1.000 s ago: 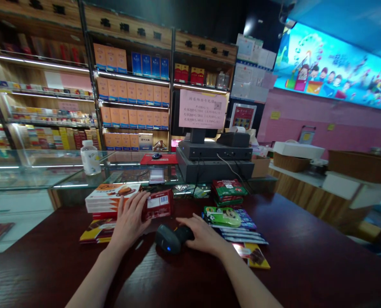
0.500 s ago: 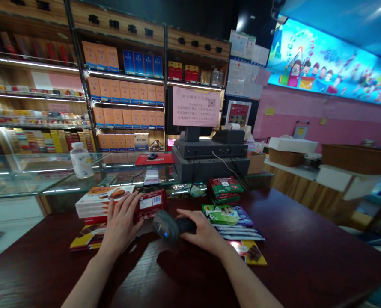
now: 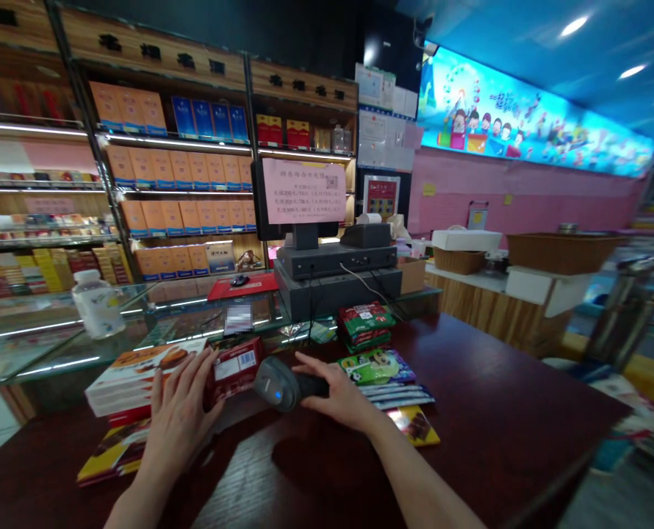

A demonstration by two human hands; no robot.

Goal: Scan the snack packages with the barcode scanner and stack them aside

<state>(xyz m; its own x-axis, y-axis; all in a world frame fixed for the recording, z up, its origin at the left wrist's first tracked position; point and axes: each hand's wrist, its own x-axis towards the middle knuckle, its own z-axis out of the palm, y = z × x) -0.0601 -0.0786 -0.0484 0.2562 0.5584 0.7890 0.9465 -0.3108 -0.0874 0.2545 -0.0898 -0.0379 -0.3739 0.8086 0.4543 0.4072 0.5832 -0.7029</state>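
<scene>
Wood-grained shelves [image 3: 299, 82] with lit strips rise well beyond both hands, filled with neat rows of orange and blue cartons. Nearer, just past the table, a glass counter [image 3: 187, 317] carries a rounded, clear plastic bottle [image 3: 98, 308] beyond the left hand and a boxy dark grey till [image 3: 335, 263] beyond the right. Both forearms reach over a dark brown table [image 3: 503, 411] with a glossy, finely grained top.

On it, the right hand [image 3: 335, 391] has its fingers and thumb curled round the handle of a scanner [image 3: 276, 383], black plastic with a bulky rounded head and a small blue light. That head points toward the left hand [image 3: 181, 402], which is palm down, fingers long and loosely parted, thumb apart. Its fingers meet the near end of a glossy red box [image 3: 236, 372] with a white label; the hand hides that end, so I cannot tell whether it grips the box or only touches it.

Beside the left hand sit stacked flat white boxes [image 3: 126, 382], with yellow packets [image 3: 109, 455] closer in. Past the right hand lie a shiny green packet [image 3: 368, 366] and plump red-and-green bags [image 3: 365, 325].
</scene>
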